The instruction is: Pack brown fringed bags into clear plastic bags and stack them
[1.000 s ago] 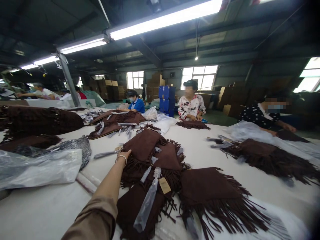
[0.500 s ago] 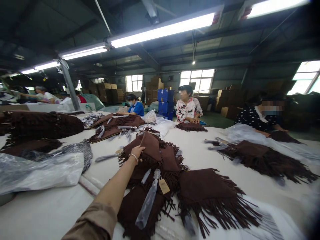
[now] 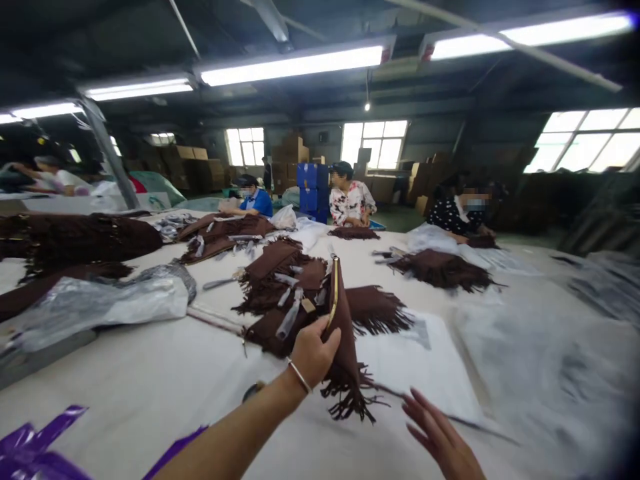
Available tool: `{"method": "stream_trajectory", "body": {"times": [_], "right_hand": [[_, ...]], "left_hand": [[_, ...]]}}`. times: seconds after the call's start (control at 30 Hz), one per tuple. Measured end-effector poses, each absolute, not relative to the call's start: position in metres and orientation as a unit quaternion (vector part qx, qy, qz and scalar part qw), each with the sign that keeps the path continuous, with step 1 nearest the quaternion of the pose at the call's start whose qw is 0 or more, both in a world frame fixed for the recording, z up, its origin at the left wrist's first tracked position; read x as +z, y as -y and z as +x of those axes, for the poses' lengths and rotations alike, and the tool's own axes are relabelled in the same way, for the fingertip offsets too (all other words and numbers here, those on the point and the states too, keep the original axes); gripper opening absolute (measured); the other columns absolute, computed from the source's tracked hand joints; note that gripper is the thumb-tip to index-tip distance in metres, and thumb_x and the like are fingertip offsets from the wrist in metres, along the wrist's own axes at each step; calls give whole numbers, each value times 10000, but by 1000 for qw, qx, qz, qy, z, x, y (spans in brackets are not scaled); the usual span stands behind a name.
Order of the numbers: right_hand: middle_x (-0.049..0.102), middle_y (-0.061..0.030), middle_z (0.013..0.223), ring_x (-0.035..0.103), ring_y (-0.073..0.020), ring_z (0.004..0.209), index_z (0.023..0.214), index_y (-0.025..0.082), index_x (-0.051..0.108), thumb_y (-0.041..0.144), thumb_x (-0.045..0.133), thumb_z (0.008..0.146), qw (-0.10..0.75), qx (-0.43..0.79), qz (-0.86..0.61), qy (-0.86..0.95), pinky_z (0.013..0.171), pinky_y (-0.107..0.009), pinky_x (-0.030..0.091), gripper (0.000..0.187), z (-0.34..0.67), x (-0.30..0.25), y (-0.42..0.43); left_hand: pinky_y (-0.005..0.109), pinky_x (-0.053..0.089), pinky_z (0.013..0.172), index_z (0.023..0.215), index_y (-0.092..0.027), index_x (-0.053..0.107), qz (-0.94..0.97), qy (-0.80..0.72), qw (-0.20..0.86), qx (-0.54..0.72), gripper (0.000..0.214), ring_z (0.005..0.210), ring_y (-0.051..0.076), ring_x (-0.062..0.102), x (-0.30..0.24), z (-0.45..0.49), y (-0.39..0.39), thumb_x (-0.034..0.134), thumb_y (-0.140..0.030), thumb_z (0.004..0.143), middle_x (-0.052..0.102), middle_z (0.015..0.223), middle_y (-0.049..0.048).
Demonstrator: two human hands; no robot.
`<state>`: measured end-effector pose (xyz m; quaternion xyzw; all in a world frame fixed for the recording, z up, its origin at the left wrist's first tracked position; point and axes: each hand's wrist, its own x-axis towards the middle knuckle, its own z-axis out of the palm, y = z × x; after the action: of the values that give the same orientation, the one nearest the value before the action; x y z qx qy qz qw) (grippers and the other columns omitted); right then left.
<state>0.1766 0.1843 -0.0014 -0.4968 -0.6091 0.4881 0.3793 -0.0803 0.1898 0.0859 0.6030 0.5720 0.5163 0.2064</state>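
Observation:
My left hand [image 3: 315, 350], with a bangle at the wrist, is closed on a dark brown fringed pouch [image 3: 345, 333]. It grips the pouch near the top edge, where a gold zipper runs, and the fringe hangs down over the table. At the lower right, my right hand [image 3: 440, 430] is open, its fingers stretched out, touching nothing that I can see. Behind the held pouch lies a pile of similar brown fringed pouches [image 3: 273, 260], with plastic-wrapped straps and a tan tag [image 3: 307, 305] on top.
Clear plastic bags [image 3: 115, 300] lie at the left beside more brown bags [image 3: 100, 237]. Purple plastic [image 3: 40, 447] is at the lower left, and plastic sheeting [image 3: 550, 373] covers the right. Several people sit across the white table [image 3: 150, 373]; blue boxes [image 3: 313, 187] stand behind.
My left hand has drawn a pouch from the pile towards me and raised it upright. My right hand has come into view at the lower right. The camera view has shifted right.

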Motion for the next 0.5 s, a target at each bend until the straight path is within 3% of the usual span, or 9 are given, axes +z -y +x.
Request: {"method": "stream_trajectory", "body": {"times": [0.1,0.27,0.37,0.43,0.5], "right_hand": [[527,-77,1305,503,-256,1187,1357,294,371,648,333,841,368,609,-455,536,939,-445,455,627,180,15,-169],[597,-56,1225,514,-254,1163,1300,226,448,397,620,749,370,594,-480,529,1031,-442,359,601,213,9,-142],[648,-64,1136,582,-247,1061,1224,165,511,260,588,727,373,615,-478,504,982,-422,416,511,240,-4,-127],[663,-65,1104,604,-246,1018,1209,146,522,215,546,727,358,637,-456,508,947,-431,445,487,253,-5,-122],[653,-61,1128,602,-245,1023,1232,151,510,205,528,737,343,632,-437,540,941,-439,449,498,263,3,-123]], "left_hand": [[287,475,833,1145,-212,583,648,-557,257,451,313,909,200,624,53,-1,-125,443,-268,871,676,992,63],[383,484,836,1373,-139,335,701,-530,367,303,552,935,275,626,2,102,-54,434,-285,851,646,1066,157],[404,477,849,1417,-157,235,705,-475,467,241,711,968,293,612,-4,124,-43,522,-406,816,630,1107,152],[370,486,821,1381,-209,328,689,-432,527,246,650,917,257,626,-3,124,-49,533,-450,814,651,1067,115],[339,492,785,1230,-214,525,647,-428,562,288,468,866,220,627,-7,114,-61,509,-458,831,670,995,97]]}}
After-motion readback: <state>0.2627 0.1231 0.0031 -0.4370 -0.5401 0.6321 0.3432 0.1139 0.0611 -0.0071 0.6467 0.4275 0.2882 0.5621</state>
